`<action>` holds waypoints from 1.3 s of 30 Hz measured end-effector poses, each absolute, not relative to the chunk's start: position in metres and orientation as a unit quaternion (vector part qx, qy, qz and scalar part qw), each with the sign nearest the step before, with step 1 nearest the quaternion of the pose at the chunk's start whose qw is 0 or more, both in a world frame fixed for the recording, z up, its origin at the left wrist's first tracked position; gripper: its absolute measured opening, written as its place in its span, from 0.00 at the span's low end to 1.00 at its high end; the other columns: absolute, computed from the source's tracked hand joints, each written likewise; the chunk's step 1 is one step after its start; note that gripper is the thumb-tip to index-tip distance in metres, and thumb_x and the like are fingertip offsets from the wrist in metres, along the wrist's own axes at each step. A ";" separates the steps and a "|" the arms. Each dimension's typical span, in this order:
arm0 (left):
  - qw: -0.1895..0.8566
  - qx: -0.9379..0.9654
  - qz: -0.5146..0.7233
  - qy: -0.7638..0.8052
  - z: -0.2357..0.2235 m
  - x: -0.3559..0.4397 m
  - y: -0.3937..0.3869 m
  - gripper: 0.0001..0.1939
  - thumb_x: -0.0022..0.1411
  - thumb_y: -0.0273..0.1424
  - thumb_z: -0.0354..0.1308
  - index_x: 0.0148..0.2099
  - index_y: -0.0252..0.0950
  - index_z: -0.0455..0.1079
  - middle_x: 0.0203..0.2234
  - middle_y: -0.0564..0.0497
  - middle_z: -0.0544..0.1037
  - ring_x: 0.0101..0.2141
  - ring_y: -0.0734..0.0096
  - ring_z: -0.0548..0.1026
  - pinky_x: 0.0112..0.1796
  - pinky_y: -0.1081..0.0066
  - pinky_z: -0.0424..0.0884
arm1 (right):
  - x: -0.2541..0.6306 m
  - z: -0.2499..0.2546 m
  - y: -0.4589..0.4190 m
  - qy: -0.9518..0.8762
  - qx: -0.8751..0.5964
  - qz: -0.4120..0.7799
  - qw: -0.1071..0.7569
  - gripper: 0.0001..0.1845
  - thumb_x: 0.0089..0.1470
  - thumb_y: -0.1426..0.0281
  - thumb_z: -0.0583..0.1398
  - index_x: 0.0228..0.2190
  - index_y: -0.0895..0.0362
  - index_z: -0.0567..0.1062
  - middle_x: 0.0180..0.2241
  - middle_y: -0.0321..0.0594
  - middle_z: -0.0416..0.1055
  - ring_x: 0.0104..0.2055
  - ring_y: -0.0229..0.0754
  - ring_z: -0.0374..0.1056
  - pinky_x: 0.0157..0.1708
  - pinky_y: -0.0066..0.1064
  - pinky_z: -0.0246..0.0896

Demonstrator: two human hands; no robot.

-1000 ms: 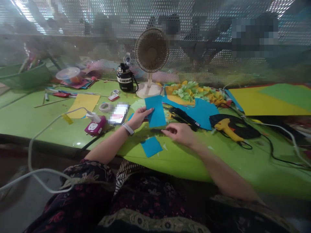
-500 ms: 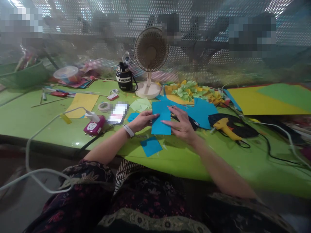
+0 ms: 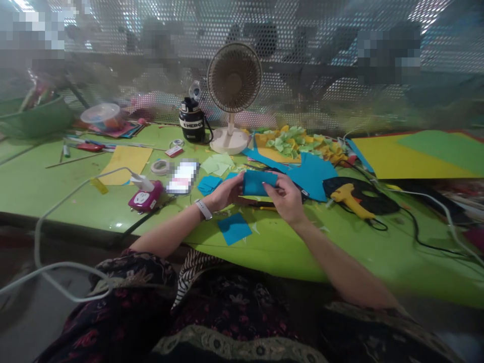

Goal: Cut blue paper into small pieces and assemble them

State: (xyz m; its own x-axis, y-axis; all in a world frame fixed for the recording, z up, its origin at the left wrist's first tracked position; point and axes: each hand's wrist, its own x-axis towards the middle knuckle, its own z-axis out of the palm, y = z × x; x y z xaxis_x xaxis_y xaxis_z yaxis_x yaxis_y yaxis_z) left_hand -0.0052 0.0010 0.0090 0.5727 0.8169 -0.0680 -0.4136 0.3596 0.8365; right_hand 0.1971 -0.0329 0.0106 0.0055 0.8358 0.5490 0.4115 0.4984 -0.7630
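Note:
Between my two hands, a piece of blue paper [image 3: 257, 184] is bent over and held above the table. My left hand [image 3: 227, 192] grips its left edge, with the fingers partly behind it. On the other side my right hand [image 3: 286, 197] pinches the right end, its thumb lying across the front. A blue paper square [image 3: 234, 229] lies on the table just below. Several small blue pieces [image 3: 210, 185] rest left of my hands, and larger blue sheets [image 3: 310, 174] spread out behind my right hand.
A yellow glue gun [image 3: 352, 200] lies on a black pad at right. Behind stand a fan [image 3: 234, 80] and a black bottle [image 3: 192, 123]. A phone [image 3: 183, 177], a tape roll [image 3: 161, 167] and a purple socket adapter [image 3: 146, 196] with a white cable sit at left.
The blue paper was upright and flat; now it is bent over into a shorter, wider shape. My right hand's spread fingers have closed on its right end.

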 end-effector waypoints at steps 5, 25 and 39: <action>0.739 0.494 0.386 0.246 0.008 -0.004 -0.001 0.22 0.49 0.40 0.74 0.43 0.33 0.77 0.40 0.45 0.81 0.41 0.63 0.78 0.44 0.61 0.75 | 0.195 0.012 -0.035 -0.685 -0.463 0.190 0.529 0.19 0.54 0.53 0.64 0.25 0.56 0.73 0.44 0.48 0.74 0.39 0.45 0.72 0.34 0.35 0.71; 0.732 0.467 0.409 0.280 0.007 0.003 -0.005 0.20 0.45 0.42 0.75 0.35 0.32 0.78 0.31 0.51 0.81 0.33 0.73 0.78 0.44 0.64 0.76 | 0.189 0.020 -0.040 -0.665 -0.467 0.237 0.533 0.19 0.53 0.55 0.64 0.22 0.55 0.68 0.25 0.35 0.65 0.26 0.37 0.61 0.28 0.30 0.62; 0.716 0.462 0.435 0.290 0.004 0.006 -0.005 0.22 0.48 0.45 0.73 0.24 0.31 0.70 0.22 0.56 0.73 0.28 0.78 0.73 0.40 0.64 0.78 | 0.189 0.015 -0.039 -0.639 -0.492 0.273 0.524 0.24 0.51 0.48 0.64 0.22 0.54 0.67 0.23 0.34 0.64 0.26 0.38 0.60 0.28 0.32 0.60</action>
